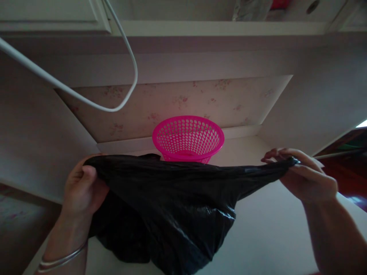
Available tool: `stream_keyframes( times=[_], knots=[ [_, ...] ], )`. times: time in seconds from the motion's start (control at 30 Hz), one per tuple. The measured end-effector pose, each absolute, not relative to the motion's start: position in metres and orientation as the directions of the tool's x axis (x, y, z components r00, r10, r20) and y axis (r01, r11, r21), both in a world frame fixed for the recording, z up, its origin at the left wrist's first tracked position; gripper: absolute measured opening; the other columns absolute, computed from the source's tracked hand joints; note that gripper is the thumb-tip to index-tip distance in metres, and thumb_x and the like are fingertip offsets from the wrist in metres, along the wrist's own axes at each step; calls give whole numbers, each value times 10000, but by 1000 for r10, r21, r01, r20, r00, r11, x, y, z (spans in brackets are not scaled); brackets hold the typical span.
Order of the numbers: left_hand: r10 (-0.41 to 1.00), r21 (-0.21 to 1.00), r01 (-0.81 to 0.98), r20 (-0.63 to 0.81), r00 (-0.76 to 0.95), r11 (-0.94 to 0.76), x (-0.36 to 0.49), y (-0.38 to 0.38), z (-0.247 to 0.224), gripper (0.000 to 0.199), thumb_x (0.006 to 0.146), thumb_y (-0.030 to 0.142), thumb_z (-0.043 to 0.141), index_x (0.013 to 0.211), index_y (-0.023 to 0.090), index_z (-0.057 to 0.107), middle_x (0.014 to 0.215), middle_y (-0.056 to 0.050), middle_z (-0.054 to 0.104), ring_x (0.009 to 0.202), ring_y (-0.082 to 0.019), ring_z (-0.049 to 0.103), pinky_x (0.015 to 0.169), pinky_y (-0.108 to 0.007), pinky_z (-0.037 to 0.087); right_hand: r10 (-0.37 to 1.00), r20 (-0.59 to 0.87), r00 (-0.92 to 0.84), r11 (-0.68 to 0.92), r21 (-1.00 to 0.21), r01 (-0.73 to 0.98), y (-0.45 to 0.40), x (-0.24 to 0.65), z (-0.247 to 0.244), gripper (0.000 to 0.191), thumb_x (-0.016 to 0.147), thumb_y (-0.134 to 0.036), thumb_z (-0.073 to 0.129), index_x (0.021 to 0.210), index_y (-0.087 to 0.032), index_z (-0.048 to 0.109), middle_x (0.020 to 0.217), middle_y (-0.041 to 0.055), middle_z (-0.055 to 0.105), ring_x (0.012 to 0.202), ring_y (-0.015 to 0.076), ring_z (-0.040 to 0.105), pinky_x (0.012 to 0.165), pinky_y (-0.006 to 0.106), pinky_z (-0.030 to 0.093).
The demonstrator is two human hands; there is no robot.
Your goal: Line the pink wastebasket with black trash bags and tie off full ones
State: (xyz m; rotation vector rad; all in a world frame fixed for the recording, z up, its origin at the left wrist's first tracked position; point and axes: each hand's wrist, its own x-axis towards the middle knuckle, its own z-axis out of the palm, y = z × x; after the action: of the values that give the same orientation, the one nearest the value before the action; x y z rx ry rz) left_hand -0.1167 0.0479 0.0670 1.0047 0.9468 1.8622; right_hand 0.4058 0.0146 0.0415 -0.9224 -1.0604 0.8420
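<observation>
Black plastic bag stretched wide: left hand and right hand each pinch its edge; I'd say moving it needs firm grips.

Dim indoor light, bright patch at right edge, small glints on black bag, stretched edges

A black bag hides the foot of a pink basket and is itself cropped below.

Black plastic bag nearer than pink basket, edge stretched between left hand and right hand. Floral panel behind basket; white cable left of basket.
</observation>
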Motion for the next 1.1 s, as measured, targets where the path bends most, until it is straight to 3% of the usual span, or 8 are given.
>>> stream_keyframes(
  times=[0.13,0.4,0.57,0.73,0.83,0.93,1.0,1.1],
  knots=[
    [894,872,-282,303,-331,-400,-117,50,62,471,470,439,1041,835,255,807,749,10,775,649,-149,679,594,-262,601,908,401,118,404,-915,5,7,416,33,230,548,-324,846,771,-275,821,755,100,740,878,345,725,976,600,573],
    [856,817,-280,431,-285,-504,-120,55,67,457,413,456,1049,615,214,719,616,26,635,613,-130,591,603,-285,581,841,535,77,536,-844,7,3,417,50,325,630,-443,819,475,-254,605,651,83,538,824,315,652,981,622,582],
    [828,813,-259,410,-382,-521,-124,54,71,516,424,545,1021,598,214,666,603,50,620,603,-126,578,573,-264,556,861,487,150,500,-864,-64,0,412,48,368,682,-445,804,473,-242,578,717,75,512,876,309,680,932,566,625],
    [842,794,-317,410,-350,-519,-126,48,80,501,405,456,1052,630,240,661,630,73,609,610,-106,570,597,-236,567,826,378,417,498,-836,-229,2,396,56,133,728,-382,829,771,-311,725,1081,47,639,887,207,683,809,390,653],
    [876,783,-408,356,-326,-470,-126,40,73,579,398,511,1040,863,313,757,831,74,729,752,-131,678,661,-239,615,872,342,350,442,-858,-262,1,388,48,488,670,-594,876,1107,-416,748,1293,39,701,1077,276,722,865,463,648],
    [951,834,-456,263,-164,-310,-117,32,59,956,365,619,1009,1239,354,725,1199,14,769,992,-227,740,755,-306,669,951,262,164,298,-920,-254,-2,380,30,954,543,-685,912,1401,-380,629,1384,113,702,1250,370,679,922,551,625],
    [983,889,-420,163,-86,-184,-107,29,53,886,449,579,1012,1236,274,741,1242,-56,772,1045,-270,747,808,-335,675,972,146,185,190,-951,-245,-2,373,20,853,570,-563,946,1342,-311,683,1259,125,768,1117,343,748,854,479,656],
    [974,892,-422,78,-211,-163,-95,30,56,495,559,433,1016,914,178,783,889,-41,821,825,-212,773,828,-317,664,899,72,431,217,-930,-297,3,366,20,475,531,-373,983,953,-261,794,886,32,819,758,208,772,671,271,647]
  ],
)
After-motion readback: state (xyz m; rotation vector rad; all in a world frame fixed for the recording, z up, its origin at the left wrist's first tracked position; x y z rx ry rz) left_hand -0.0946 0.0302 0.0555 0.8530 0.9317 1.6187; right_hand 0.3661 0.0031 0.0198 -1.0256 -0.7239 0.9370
